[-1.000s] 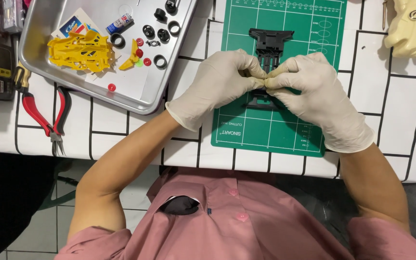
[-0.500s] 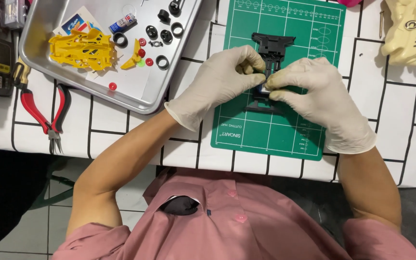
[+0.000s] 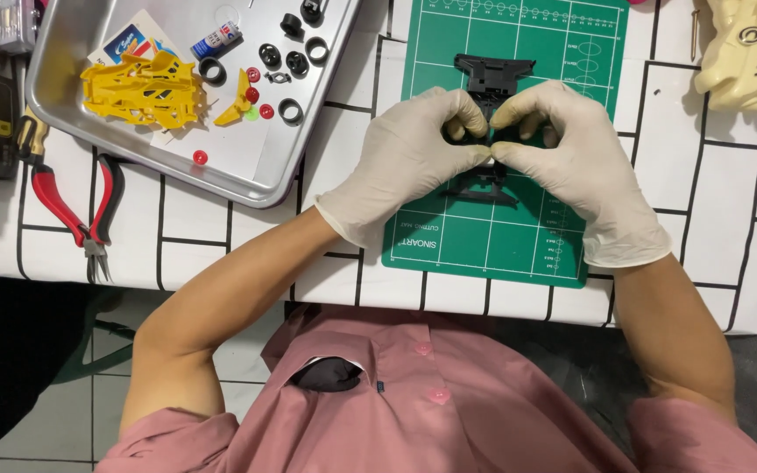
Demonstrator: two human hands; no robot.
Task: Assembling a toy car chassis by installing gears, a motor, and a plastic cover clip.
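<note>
Both gloved hands, left hand [image 3: 409,158] and right hand [image 3: 571,162], close on the black chassis [image 3: 490,79] over the green cutting mat [image 3: 505,219], thumbs meeting at its middle and hiding that section. To the left, the metal tray [image 3: 247,180] holds a yellow body shell [image 3: 137,88] and small black tyres [image 3: 291,61]. Red-handled pliers [image 3: 72,210] lie below the tray; a cream body shell [image 3: 746,52] rests at far right.

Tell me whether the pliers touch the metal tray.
Apart. The head view shows a strip of white tablecloth between the red-handled pliers and the tray's lower-left rim.
</note>
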